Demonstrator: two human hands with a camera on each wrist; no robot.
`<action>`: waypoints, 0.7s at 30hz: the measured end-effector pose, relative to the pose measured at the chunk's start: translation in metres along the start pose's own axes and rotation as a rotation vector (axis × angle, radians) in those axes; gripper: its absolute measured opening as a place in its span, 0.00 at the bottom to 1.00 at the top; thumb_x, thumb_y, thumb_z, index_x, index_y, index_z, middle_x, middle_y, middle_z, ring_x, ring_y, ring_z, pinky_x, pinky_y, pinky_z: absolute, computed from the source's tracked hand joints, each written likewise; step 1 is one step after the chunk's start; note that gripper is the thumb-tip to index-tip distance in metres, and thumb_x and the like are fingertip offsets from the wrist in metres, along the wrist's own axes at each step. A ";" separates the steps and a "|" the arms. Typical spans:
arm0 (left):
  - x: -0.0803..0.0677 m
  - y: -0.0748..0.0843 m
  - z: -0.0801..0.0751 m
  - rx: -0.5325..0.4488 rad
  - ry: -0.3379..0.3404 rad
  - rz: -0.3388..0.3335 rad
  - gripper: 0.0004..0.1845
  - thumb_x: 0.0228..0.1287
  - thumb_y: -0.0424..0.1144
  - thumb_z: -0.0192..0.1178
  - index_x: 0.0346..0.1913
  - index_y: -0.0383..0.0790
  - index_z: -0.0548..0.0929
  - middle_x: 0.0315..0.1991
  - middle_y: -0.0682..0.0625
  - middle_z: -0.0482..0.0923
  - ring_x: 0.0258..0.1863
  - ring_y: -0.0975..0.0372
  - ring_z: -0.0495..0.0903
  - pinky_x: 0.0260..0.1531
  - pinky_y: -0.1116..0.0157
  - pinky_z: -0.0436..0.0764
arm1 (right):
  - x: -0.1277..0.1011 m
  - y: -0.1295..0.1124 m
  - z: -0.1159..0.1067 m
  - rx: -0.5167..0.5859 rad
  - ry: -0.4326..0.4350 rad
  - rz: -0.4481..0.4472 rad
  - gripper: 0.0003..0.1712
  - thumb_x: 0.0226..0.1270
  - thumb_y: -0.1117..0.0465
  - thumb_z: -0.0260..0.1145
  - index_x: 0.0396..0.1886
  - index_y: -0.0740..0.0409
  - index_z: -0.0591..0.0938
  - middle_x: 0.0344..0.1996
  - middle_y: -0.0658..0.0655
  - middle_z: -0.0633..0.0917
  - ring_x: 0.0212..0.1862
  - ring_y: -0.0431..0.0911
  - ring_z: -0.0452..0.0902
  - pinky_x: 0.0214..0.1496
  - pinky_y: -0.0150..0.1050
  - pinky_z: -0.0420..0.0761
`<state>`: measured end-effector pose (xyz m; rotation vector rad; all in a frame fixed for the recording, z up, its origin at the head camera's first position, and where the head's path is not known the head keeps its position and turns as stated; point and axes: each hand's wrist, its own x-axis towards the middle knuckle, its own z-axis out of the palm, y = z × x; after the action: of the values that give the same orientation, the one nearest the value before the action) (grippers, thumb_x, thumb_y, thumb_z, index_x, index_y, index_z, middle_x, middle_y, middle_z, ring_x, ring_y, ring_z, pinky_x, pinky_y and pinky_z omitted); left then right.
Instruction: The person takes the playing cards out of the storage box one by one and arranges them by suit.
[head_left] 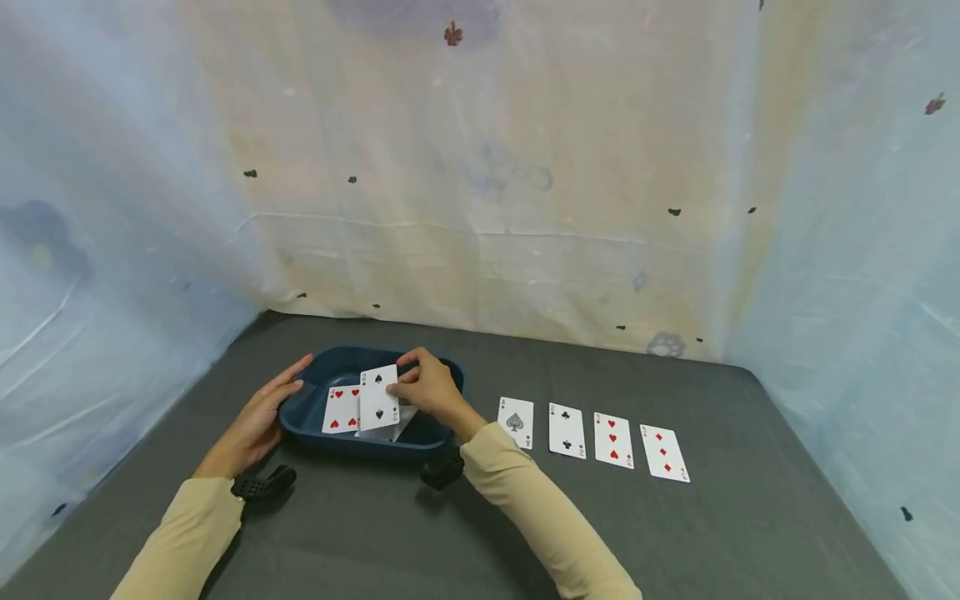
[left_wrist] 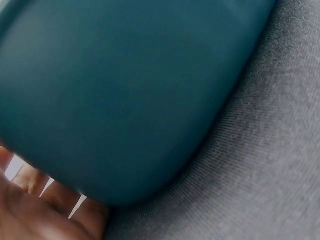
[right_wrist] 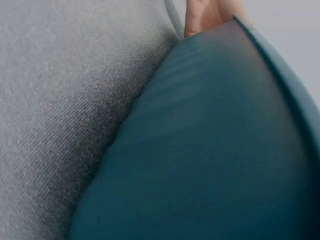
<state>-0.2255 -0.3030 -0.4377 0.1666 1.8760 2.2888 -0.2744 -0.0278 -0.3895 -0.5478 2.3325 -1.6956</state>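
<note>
A dark blue plastic tub [head_left: 360, 446] stands on the grey cloth. My left hand [head_left: 258, 417] holds its left side, the thumb at the rim; in the left wrist view, the fingers [left_wrist: 60, 200] lie against the tub's outer wall [left_wrist: 130, 100]. Over the tub, my right hand [head_left: 431, 387] pinches a two of spades playing card [head_left: 378, 397] by its right edge, face up. A red hearts card [head_left: 341, 408] lies partly behind it. Beneath is another white card [head_left: 405, 421], mostly covered. The right wrist view shows mainly the tub's side [right_wrist: 190, 140], not the held card.
To the right of the tub, a slanting row of face-up cards lies on the cloth: an ace of spades [head_left: 515, 422], a two of clubs [head_left: 567, 431], a three of hearts [head_left: 613, 440] and a three of diamonds [head_left: 664, 453]. A patterned curtain [head_left: 487, 275] hangs behind.
</note>
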 end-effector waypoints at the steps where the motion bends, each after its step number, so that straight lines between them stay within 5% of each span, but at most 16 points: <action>1: 0.001 0.000 0.000 -0.004 -0.002 0.004 0.31 0.80 0.45 0.42 0.78 0.55 0.45 0.77 0.44 0.25 0.57 0.62 0.71 0.47 0.65 0.78 | -0.001 0.000 -0.001 0.023 0.007 -0.005 0.21 0.61 0.72 0.69 0.53 0.66 0.73 0.29 0.56 0.84 0.29 0.45 0.82 0.35 0.41 0.83; 21: 0.002 0.004 0.003 -0.072 -0.017 0.006 0.30 0.80 0.43 0.42 0.78 0.55 0.46 0.76 0.41 0.26 0.55 0.61 0.75 0.46 0.63 0.79 | -0.023 -0.015 -0.023 0.304 0.086 -0.050 0.20 0.62 0.72 0.68 0.53 0.65 0.74 0.29 0.56 0.84 0.30 0.44 0.80 0.40 0.46 0.83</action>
<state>-0.2273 -0.3007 -0.4331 0.1816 1.7839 2.3471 -0.2591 -0.0026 -0.3691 -0.4863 2.0707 -2.0841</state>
